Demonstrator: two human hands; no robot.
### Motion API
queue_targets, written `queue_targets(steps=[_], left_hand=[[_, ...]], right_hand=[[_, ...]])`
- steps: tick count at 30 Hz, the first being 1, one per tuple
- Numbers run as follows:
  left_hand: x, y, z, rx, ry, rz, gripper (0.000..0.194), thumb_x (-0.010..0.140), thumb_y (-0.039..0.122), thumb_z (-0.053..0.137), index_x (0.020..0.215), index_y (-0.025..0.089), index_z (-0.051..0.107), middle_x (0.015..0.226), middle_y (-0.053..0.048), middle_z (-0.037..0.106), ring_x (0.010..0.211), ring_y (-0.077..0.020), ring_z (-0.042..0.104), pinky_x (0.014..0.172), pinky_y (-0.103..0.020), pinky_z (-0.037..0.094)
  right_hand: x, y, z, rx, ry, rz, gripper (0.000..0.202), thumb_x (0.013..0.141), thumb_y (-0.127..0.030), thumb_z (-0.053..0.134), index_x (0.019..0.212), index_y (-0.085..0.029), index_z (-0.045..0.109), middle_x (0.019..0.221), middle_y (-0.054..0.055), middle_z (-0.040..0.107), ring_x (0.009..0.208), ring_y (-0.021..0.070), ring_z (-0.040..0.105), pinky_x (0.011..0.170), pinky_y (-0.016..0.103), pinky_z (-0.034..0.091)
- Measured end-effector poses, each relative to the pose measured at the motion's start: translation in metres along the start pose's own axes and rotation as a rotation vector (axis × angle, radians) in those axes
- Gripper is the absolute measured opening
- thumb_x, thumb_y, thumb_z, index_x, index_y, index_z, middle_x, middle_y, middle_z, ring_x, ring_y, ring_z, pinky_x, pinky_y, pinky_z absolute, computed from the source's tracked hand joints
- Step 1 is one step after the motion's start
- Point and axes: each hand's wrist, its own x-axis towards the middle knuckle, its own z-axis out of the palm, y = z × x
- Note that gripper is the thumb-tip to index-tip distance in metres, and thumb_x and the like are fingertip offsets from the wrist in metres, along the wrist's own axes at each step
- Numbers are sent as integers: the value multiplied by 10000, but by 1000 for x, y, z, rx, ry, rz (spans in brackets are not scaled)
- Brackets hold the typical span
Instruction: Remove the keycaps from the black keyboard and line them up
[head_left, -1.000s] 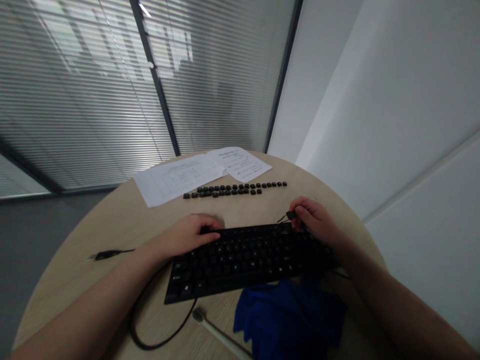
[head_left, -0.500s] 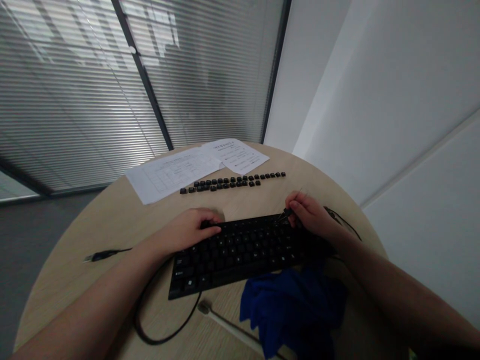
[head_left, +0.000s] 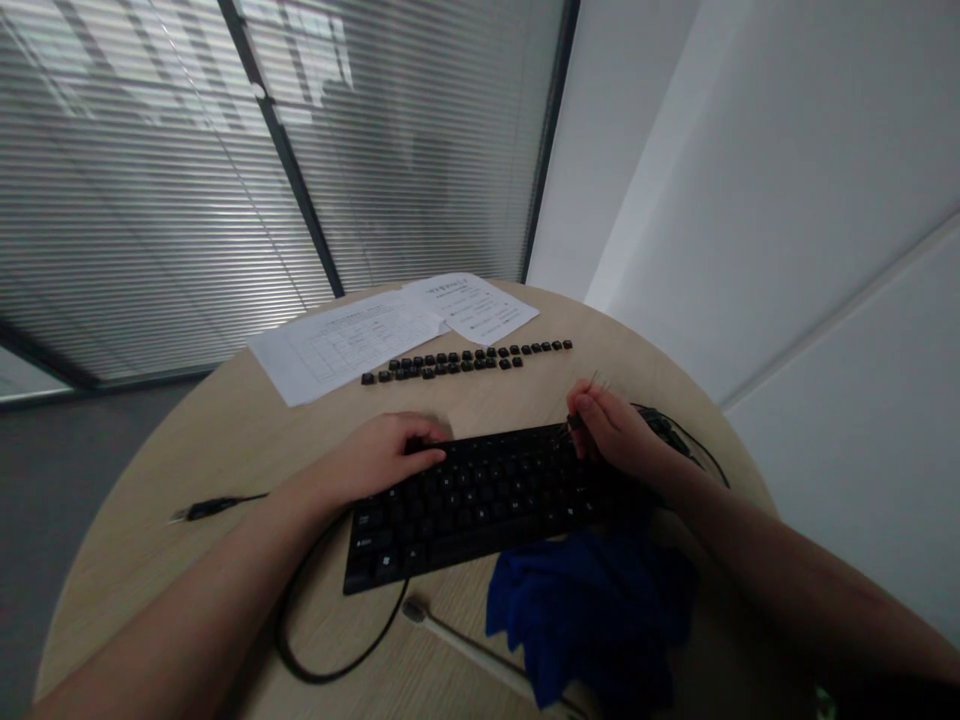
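A black keyboard (head_left: 472, 500) lies on the round table at a slight tilt. My left hand (head_left: 390, 455) is closed on its far left edge, thumb on top and fingers behind. Over the keyboard's far right part, my right hand (head_left: 611, 425) pinches a wire keycap puller (head_left: 574, 422). Thin wires stick out above the fingers, and others reach down toward the top row of keys. My fingers hide the wire tips, so I cannot tell whether they grip a key. Beyond the keyboard, removed black keycaps (head_left: 466, 356) stand in two rows.
White printed sheets (head_left: 337, 345) lie at the table's far side. A blue cloth (head_left: 585, 610) is bunched at the near right, partly over a pale toothbrush (head_left: 472, 648). The USB plug (head_left: 199, 510) and its cable lie left. More cable (head_left: 675, 435) is coiled behind my right wrist.
My right hand has shifted slightly left with the keycap puller. The keyboard's near left corner has moved a little to the right in view. My left hand keeps its hold.
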Motion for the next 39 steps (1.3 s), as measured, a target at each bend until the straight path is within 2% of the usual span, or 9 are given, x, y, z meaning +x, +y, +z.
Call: queue_targets(steps=[6,18,27,33,39], left_hand=[[-1,-1,0,-2,5,-17,250,926,389,595,1006,216,756,971,-40,778,910,-232,709,857,-366,517],[-1,-1,0,-7,8,-16,254,929,391,599,1026,216,756,965,-41,770,893,-224,704,840,-362,516],[-1,-1,0,-1,-6,-29,268,930,393,591,1035,209,756,969,-48,773,880,-225,705,840,-365,521],[-1,-1,0,2,2,-22,264,932,399,598,1040,219,758,970,-40,780,896,-227,713,846,-359,523],[-1,-5,2,-28,9,-7,268,940,405,600,1029,215,767,980,-49,786,905,-227,717,860,-369,527]], right_hand=[[-2,-2,3,-17,-28,6,334,1049,-493,382,854,-238,473,586,-41,567,458,122,534,455,237,401],[-6,11,7,-151,2,-216,279,1027,-417,441,825,-240,519,530,-39,594,463,137,548,542,269,414],[-5,10,8,-125,1,-234,297,1008,-432,470,790,-238,523,528,-36,594,444,128,542,513,254,407],[-8,12,8,-110,89,-214,325,1005,-493,455,822,-241,550,526,-26,611,451,146,570,511,264,434],[-11,15,9,-91,151,-193,362,1005,-529,456,812,-243,567,515,-18,603,425,151,537,485,276,431]])
